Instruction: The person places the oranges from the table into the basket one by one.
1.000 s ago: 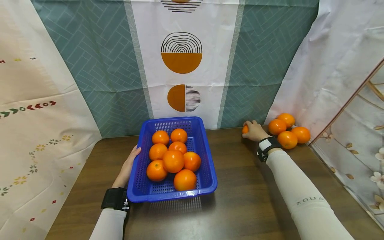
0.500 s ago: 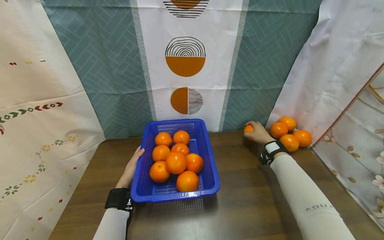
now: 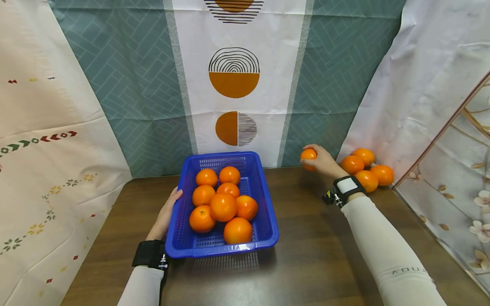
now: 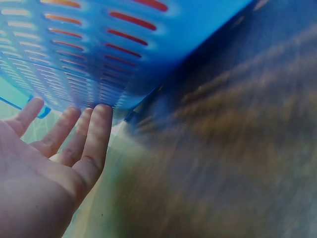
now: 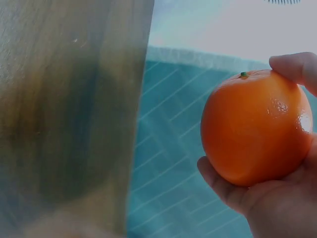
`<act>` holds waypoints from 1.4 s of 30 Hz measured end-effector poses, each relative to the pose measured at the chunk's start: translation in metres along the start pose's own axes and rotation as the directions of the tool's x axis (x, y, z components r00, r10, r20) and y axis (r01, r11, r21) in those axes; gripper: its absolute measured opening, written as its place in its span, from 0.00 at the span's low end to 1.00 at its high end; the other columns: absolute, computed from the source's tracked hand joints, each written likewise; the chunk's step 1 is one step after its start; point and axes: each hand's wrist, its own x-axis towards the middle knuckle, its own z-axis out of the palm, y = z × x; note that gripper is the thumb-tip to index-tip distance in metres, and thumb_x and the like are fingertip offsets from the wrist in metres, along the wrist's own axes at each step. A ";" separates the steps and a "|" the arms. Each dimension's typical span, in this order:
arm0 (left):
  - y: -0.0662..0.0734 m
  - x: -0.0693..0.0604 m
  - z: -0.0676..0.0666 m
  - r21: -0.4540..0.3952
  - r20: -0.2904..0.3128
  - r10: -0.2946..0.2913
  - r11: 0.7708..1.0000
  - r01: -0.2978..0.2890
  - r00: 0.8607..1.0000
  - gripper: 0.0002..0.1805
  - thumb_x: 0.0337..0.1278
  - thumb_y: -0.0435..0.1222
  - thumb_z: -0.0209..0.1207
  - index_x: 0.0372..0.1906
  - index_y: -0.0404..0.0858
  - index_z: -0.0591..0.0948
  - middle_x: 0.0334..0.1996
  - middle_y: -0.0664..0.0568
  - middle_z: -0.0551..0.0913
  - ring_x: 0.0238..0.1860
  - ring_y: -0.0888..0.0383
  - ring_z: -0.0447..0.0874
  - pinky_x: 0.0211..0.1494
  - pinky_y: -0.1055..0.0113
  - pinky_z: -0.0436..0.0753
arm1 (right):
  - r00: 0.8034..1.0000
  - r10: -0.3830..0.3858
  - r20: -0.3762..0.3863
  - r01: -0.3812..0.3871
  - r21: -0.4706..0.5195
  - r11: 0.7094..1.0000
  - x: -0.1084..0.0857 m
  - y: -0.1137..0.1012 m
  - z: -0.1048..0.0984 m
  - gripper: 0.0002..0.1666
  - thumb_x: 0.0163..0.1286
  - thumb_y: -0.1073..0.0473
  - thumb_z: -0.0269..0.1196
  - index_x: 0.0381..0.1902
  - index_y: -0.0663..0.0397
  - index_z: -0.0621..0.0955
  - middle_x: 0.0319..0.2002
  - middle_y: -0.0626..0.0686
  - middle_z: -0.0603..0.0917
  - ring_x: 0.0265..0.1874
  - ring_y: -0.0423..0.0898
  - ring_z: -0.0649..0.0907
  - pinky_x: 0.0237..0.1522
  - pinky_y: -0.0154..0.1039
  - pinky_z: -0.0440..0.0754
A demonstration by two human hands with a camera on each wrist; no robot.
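Note:
Between the thumb and fingers of my right hand (image 3: 324, 162) is an orange (image 3: 308, 155), raised a little off the table near its back edge. The right wrist view shows that orange (image 5: 255, 130) from close by, a green stem nub on top. At mid-table sits a blue perforated plastic basket (image 3: 270, 212) with several oranges inside, one on top of the others. My left hand (image 3: 165, 214) is at the basket's left side. In the left wrist view its fairly straight fingers (image 4: 96, 134) touch the slotted outer wall.
Several more oranges (image 3: 366, 180) lie grouped at the table's back right, beside my right forearm. A patterned curtain (image 3: 325, 85) hangs behind the brown wooden table (image 3: 306, 255). Pale cloths stand at the left (image 3: 57, 170) and right (image 3: 440, 140) sides.
My right hand has lifted the orange off the table and brought it slightly left. My left hand has stayed at the basket. The head view has shifted slightly.

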 end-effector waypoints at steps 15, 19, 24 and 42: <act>0.005 -0.002 -0.005 0.016 -0.005 0.008 1.000 -0.008 1.000 0.34 0.83 0.59 0.34 0.85 0.58 0.44 0.80 0.45 0.54 0.67 0.53 0.70 0.60 0.61 0.80 | 0.988 -0.152 -0.028 0.155 0.181 0.971 0.008 -0.095 0.008 0.33 0.72 0.52 0.68 0.70 0.54 0.73 0.64 0.62 0.74 0.54 0.60 0.78 0.55 0.55 0.78; 0.004 -0.002 -0.003 0.002 -0.003 0.008 1.000 -0.008 1.000 0.34 0.83 0.59 0.34 0.85 0.58 0.45 0.80 0.45 0.54 0.67 0.52 0.69 0.61 0.60 0.80 | 0.984 -0.177 -0.014 0.176 0.208 0.962 0.006 -0.114 0.012 0.32 0.72 0.52 0.69 0.70 0.53 0.73 0.63 0.62 0.75 0.54 0.60 0.78 0.55 0.54 0.78; 0.004 -0.004 -0.003 0.008 -0.005 -0.010 1.000 0.010 1.000 0.34 0.83 0.60 0.34 0.84 0.59 0.44 0.80 0.45 0.54 0.67 0.51 0.69 0.61 0.59 0.80 | 0.980 -0.198 0.006 0.191 0.235 0.953 0.007 -0.130 0.020 0.33 0.72 0.52 0.68 0.70 0.54 0.73 0.62 0.62 0.75 0.54 0.59 0.78 0.55 0.53 0.78; -0.002 0.000 -0.002 -0.010 0.009 0.001 1.000 -0.001 1.000 0.33 0.84 0.58 0.34 0.84 0.57 0.45 0.78 0.44 0.56 0.65 0.52 0.72 0.60 0.57 0.81 | 0.968 -0.247 0.038 0.206 0.445 0.872 0.015 -0.175 0.071 0.31 0.72 0.56 0.67 0.70 0.56 0.72 0.58 0.61 0.78 0.51 0.56 0.80 0.52 0.47 0.81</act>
